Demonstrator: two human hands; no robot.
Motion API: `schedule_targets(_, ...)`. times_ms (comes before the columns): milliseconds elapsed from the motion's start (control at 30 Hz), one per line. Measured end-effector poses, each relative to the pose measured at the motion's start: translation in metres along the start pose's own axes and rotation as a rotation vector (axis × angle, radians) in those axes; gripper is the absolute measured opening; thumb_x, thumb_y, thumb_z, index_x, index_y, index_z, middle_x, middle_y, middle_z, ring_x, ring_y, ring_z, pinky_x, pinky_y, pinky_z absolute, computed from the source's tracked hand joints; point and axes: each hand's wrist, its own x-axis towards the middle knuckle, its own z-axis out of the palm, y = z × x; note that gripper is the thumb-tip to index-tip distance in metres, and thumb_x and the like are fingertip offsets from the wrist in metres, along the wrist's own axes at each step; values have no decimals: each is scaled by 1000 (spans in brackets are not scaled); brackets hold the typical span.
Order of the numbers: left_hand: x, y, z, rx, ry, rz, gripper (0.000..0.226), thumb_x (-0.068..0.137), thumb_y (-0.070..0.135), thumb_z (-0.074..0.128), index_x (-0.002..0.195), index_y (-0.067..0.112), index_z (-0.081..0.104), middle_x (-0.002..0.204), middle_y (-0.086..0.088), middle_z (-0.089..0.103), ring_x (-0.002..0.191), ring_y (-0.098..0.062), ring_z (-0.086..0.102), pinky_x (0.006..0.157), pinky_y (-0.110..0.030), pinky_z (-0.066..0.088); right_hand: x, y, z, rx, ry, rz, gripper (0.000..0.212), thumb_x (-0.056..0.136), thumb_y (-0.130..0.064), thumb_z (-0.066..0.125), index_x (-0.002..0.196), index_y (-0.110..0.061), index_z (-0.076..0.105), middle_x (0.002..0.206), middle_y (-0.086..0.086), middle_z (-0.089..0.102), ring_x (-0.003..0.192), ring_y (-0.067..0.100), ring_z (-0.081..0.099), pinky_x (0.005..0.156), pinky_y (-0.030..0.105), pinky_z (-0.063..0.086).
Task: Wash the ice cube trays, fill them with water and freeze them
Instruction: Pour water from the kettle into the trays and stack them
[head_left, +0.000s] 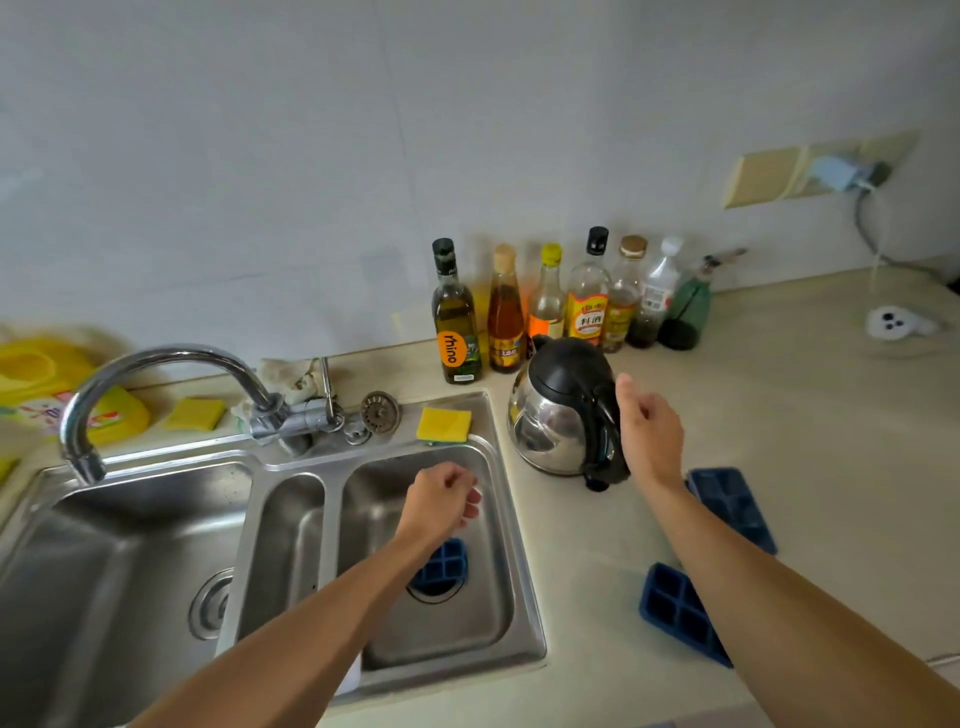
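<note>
Three blue ice cube trays are in view. One tray (442, 564) lies in the right sink basin (498, 613) over the drain, partly hidden by my left forearm. My left hand (441, 499) hovers above it, fingers curled, holding nothing. Two more trays lie on the counter, one (675, 608) near the front and one (735, 506) farther back, both partly hidden by my right arm. My right hand (647, 426) is beside the handle of the steel kettle (561, 410), fingers loosely apart and empty. The faucet (156, 379) points over the left basin.
A yellow sponge (444, 424) lies on the sink's back rim next to a loose strainer (381, 412). Several bottles (545, 306) line the wall behind the kettle. Another sponge (195, 413) and a yellow detergent pack (78, 410) sit at the left.
</note>
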Motion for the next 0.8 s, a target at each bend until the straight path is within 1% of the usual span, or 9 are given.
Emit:
schedule_targets(100,2,-8,-2,-23,-6,-30,20,102,15,53,92,16,70,81,-4,75,70,-17,71,65,-30,58,-4,12,8,170,-100,90,57,99,-61,49,78,-10,61,66,4,62,56,14,58,57,29,48)
schedule_targets(200,6,-13,-2,-8,-28,-28,19,103,16,53,94,16,70,84,-4,75,73,-17,71,68,-29,59,-7,15,7,200,-94,48,66,92,-69,46,67,-10,62,53,1,59,49,11,56,49,16,48)
schedule_targets(267,9,-16,1,-7,-53,-12,19,104,17,52,96,14,69,87,-7,75,75,-18,71,70,-30,58,-9,14,6,175,-128,54,71,89,-75,43,60,-13,61,51,3,60,49,13,58,53,16,48)
schedule_targets(367,16,-17,8,-49,-70,-1,20,104,15,51,96,8,69,87,-13,74,74,-21,69,69,-32,56,-22,15,5,122,-209,86,74,89,-78,40,54,-18,64,55,8,63,52,15,61,65,28,48)
schedule_targets(433,21,-19,17,-79,-67,-5,20,104,13,51,95,6,68,83,-12,72,70,-18,66,60,-24,53,-39,14,7,127,-222,130,75,86,-81,41,54,-18,66,56,10,63,53,17,61,66,29,52)
schedule_targets(533,27,-25,31,-127,-66,-29,19,104,14,53,95,7,68,80,-9,71,67,-12,65,51,-14,48,-67,12,11,180,-151,190,72,79,-84,43,53,-21,64,52,6,60,49,15,58,53,17,51)
schedule_targets(633,26,-35,43,-177,-72,-64,18,104,15,54,95,9,68,80,-9,72,67,-13,66,53,-17,49,-88,12,9,204,-105,219,70,82,-80,46,52,-19,62,49,4,57,44,14,53,47,19,48)
schedule_targets(700,22,-45,49,-198,-55,-81,18,103,16,55,93,11,69,77,-6,72,63,-11,66,52,-19,51,-98,14,3,243,-111,261,65,92,-69,51,53,-18,62,50,5,57,42,15,51,48,26,46)
schedule_targets(800,10,-59,54,-257,5,-107,21,103,17,55,88,12,69,77,-5,72,60,-9,66,52,-21,53,-113,20,-9,296,-145,252,59,99,-53,55,55,-16,62,51,6,55,41,17,48,47,29,43)
